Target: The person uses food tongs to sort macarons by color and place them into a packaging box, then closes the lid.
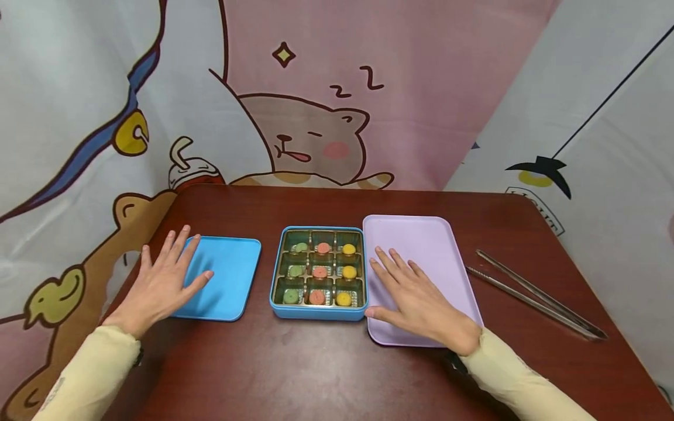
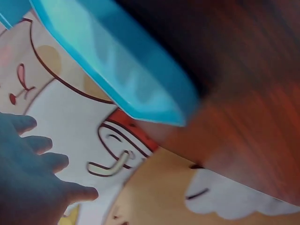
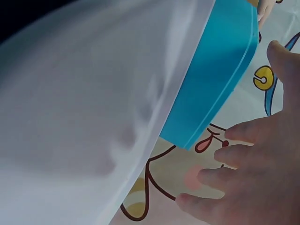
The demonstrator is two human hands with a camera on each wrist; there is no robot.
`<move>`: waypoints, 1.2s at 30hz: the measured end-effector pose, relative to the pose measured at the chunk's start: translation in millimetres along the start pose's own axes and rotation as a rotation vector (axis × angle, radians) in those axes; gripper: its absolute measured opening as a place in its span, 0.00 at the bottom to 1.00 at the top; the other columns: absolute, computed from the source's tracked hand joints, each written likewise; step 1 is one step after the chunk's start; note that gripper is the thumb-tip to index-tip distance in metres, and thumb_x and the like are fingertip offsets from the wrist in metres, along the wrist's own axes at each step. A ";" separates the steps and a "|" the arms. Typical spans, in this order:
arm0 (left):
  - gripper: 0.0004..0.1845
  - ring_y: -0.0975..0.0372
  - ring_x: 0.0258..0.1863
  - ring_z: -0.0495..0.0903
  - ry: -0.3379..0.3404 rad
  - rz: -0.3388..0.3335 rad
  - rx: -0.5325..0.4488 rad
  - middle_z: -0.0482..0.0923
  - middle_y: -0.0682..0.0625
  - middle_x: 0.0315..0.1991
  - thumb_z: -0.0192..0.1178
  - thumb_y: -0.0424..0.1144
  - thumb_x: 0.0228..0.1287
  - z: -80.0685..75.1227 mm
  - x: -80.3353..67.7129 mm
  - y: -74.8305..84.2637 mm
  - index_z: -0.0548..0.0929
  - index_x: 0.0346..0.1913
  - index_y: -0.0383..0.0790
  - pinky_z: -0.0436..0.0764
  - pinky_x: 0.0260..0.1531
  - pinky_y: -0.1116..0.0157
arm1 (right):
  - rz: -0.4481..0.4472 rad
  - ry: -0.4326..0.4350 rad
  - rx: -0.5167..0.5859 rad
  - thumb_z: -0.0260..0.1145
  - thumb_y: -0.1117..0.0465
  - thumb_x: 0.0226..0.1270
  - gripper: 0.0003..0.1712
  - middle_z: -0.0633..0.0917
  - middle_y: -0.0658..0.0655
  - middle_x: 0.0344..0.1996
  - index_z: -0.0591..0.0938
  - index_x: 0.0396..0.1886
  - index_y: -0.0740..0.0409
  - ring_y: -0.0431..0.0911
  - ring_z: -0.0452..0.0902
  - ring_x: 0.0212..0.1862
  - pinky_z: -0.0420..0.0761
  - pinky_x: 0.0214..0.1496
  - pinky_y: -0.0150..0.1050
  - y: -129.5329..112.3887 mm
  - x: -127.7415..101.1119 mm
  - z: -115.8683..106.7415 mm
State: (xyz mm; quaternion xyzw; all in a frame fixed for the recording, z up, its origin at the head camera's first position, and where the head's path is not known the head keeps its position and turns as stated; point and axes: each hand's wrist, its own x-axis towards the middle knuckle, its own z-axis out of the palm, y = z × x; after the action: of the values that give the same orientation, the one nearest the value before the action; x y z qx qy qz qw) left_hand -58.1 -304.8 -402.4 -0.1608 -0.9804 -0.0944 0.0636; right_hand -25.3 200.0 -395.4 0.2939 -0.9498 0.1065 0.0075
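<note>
Both hands hold nothing, and no grip closes on anything: in the head view the left hand [image 1: 165,280] lies flat with fingers spread on the blue lid [image 1: 223,279], and the right hand [image 1: 418,304] lies flat, fingers straight, on the lilac tray [image 1: 421,240]. Between them on the dark red surface [image 1: 316,368] sits the blue box [image 1: 318,313], its nine compartments holding green, pink and yellow sweets. Metal tongs [image 1: 532,295] lie well apart to the right. From the left wrist, the lid's [image 2: 126,70] edge shows blurred above relaxed fingers [image 2: 42,164]. From the right wrist, the pale tray [image 3: 84,108] fills the frame beside the box's wall [image 3: 211,79]; the fingers [image 3: 234,183] seem straight, though blur hides detail.
</note>
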 end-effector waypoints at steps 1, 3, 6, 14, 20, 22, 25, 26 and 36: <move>0.48 0.40 0.82 0.37 -0.006 -0.014 -0.002 0.41 0.34 0.83 0.58 0.59 0.73 0.4 -0.7 -4.2 0.52 0.83 0.33 0.34 0.68 0.24 | 0.001 -0.003 -0.001 0.54 0.24 0.71 0.56 0.52 0.58 0.83 0.58 0.83 0.58 0.60 0.47 0.82 0.58 0.75 0.67 -0.5 0.8 0.8; 0.49 0.38 0.81 0.37 -0.029 -0.046 -0.001 0.41 0.33 0.83 0.57 0.60 0.74 1.3 -1.4 -12.6 0.51 0.82 0.32 0.35 0.66 0.23 | 0.001 -0.009 -0.002 0.54 0.24 0.71 0.57 0.52 0.59 0.83 0.58 0.83 0.59 0.61 0.47 0.82 0.58 0.75 0.67 -1.4 2.2 2.5; 0.50 0.34 0.80 0.39 -0.080 -0.093 0.002 0.41 0.31 0.82 0.56 0.63 0.74 2.5 -0.9 -25.4 0.52 0.82 0.30 0.40 0.65 0.21 | -0.003 -0.016 -0.001 0.54 0.24 0.71 0.58 0.52 0.60 0.83 0.57 0.83 0.60 0.60 0.46 0.82 0.57 0.75 0.67 -3.7 3.8 4.6; 0.53 0.28 0.77 0.33 -0.249 -0.183 -0.034 0.33 0.25 0.80 0.48 0.67 0.75 8.9 2.2 -56.9 0.48 0.80 0.24 0.38 0.63 0.20 | 0.003 -0.034 -0.020 0.53 0.24 0.72 0.58 0.53 0.61 0.83 0.57 0.83 0.62 0.59 0.47 0.82 0.56 0.76 0.67 -8.4 7.1 6.7; 0.51 0.24 0.75 0.37 -0.326 -0.221 -0.023 0.40 0.20 0.77 0.49 0.64 0.77 8.1 0.2 -68.6 0.53 0.77 0.19 0.39 0.62 0.20 | 0.001 -0.044 -0.024 0.54 0.25 0.72 0.57 0.54 0.61 0.82 0.57 0.83 0.63 0.58 0.48 0.82 0.57 0.76 0.66 -10.3 8.5 6.0; 0.48 0.23 0.74 0.39 -0.346 -0.226 -0.015 0.43 0.18 0.76 0.50 0.62 0.78 7.5 -1.0 -71.8 0.55 0.76 0.18 0.41 0.62 0.20 | 0.003 -0.050 -0.021 0.54 0.25 0.72 0.57 0.54 0.61 0.82 0.58 0.83 0.63 0.58 0.48 0.82 0.57 0.76 0.66 -10.6 8.6 5.9; 0.44 0.22 0.73 0.42 -0.366 -0.223 -0.016 0.45 0.17 0.75 0.52 0.57 0.79 7.5 -2.6 -75.6 0.58 0.75 0.18 0.44 0.61 0.19 | 0.007 -0.058 -0.013 0.53 0.25 0.72 0.57 0.54 0.62 0.82 0.58 0.82 0.63 0.58 0.49 0.82 0.58 0.76 0.66 -10.7 8.8 6.4; 0.43 0.22 0.73 0.43 -0.368 -0.220 -0.014 0.46 0.17 0.75 0.52 0.56 0.79 8.0 -3.0 -76.7 0.59 0.75 0.18 0.44 0.61 0.19 | 0.009 -0.061 -0.010 0.53 0.24 0.72 0.57 0.55 0.62 0.82 0.58 0.82 0.63 0.58 0.49 0.82 0.58 0.76 0.66 -10.7 8.8 6.5; 0.33 0.24 0.69 0.57 -0.350 -0.175 -0.004 0.56 0.19 0.72 0.56 0.41 0.77 11.1 -0.7 -76.4 0.64 0.73 0.19 0.59 0.62 0.25 | 0.009 -0.062 0.008 0.50 0.23 0.71 0.58 0.56 0.61 0.82 0.58 0.83 0.62 0.58 0.49 0.82 0.57 0.76 0.66 -11.6 9.8 7.5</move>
State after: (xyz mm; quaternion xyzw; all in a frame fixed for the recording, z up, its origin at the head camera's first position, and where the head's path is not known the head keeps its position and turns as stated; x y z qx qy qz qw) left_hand -83.5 -373.8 -425.9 -0.0892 -0.9865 -0.0723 -0.1167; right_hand -26.5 183.6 -399.6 0.2927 -0.9506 0.1010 -0.0236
